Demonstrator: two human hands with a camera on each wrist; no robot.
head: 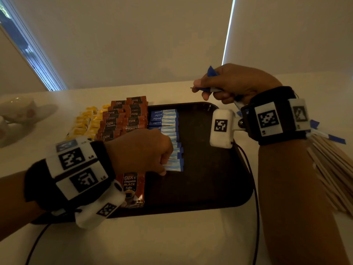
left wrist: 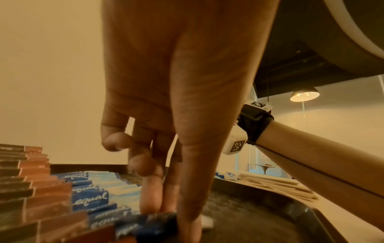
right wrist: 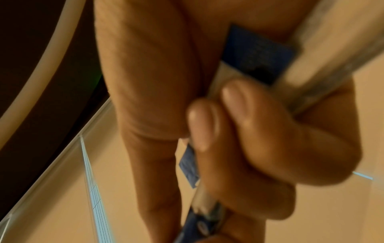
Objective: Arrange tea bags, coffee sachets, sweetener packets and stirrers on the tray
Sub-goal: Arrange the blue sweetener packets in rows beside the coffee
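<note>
A dark brown tray (head: 210, 188) holds yellow tea bags (head: 86, 121), brown coffee sachets (head: 124, 121) and a column of blue sweetener packets (head: 170, 129) in rows. My left hand (head: 162, 169) is down at the near end of that column, thumb and fingers pinching the nearest sweetener packet (left wrist: 145, 225) against the tray. My right hand (head: 206, 90) hovers above the tray's far right corner. It grips a small bunch of blue sweetener packets (head: 211, 71), seen close up in the right wrist view (right wrist: 257, 57).
A pile of wooden stirrers (head: 334, 169) lies on the table right of the tray, beside my right forearm. One coffee sachet (head: 131, 188) lies flat at the tray's near left. White crockery (head: 17, 109) stands far left. A black cable (head: 254, 178) runs along the tray's right edge.
</note>
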